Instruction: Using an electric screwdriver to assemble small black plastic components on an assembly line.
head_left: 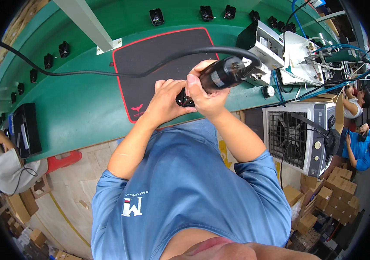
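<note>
My right hand (207,96) is wrapped round a black corded electric screwdriver (222,74), tilted with its cable end up and to the right. Its tip points down toward a small black part (184,100) with what looks like wiring inside; whether the tip touches it is hidden by my fingers. My left hand (164,102) grips that part from the left, fingers curled over it. Both hands are close together above the near edge of a black mat (150,56) with a red border. From the screwdriver, a thick black cable (150,72) runs left across the mat.
Similar small black parts (156,17) stand spaced along the back of the green bench (76,108). A metal post (85,24) rises behind the mat. At right are a boxy device (260,45), a white fixture with blue tubes (302,60) and an air cooler (295,136). Co-workers sit at both sides.
</note>
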`<state>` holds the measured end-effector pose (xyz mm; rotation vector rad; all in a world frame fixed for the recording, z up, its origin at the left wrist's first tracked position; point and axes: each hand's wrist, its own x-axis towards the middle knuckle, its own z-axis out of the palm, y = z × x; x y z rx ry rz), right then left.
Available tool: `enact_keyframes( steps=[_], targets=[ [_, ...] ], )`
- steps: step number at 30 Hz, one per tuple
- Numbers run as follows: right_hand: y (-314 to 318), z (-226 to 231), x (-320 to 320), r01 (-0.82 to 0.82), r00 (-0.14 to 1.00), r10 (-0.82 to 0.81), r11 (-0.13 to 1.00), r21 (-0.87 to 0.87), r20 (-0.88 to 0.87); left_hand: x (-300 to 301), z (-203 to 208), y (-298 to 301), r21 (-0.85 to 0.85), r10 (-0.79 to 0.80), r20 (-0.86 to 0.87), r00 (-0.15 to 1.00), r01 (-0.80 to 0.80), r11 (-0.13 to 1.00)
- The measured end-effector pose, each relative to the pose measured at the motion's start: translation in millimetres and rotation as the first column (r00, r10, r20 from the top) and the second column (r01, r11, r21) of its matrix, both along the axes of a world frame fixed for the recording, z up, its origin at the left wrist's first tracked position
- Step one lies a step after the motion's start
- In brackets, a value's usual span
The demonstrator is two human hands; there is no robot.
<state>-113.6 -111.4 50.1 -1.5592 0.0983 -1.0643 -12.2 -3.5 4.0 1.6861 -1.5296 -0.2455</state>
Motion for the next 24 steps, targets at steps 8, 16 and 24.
enact_keyframes(
  steps=[8, 16, 24],
  targets=[
    [-22, 78, -28, 0.025, 0.962, -0.079, 0.978, 0.205, 0.261, 4, 18, -3, 0.110, -0.076, -0.031, 0.997, 0.079, 0.991],
    [-24, 50, -95, 0.122, 0.983, -0.166, 0.905, 0.407, 0.076, 158, 72, -80, 0.016, 0.176, 0.578, 0.797, -0.227, 0.974],
    [-18, 36, -122, 0.267, 0.963, -0.225, 0.841, 0.470, -0.145, 293, 19, -101, 0.414, 0.194, 0.832, 0.520, -0.814, 0.407]
  ],
)
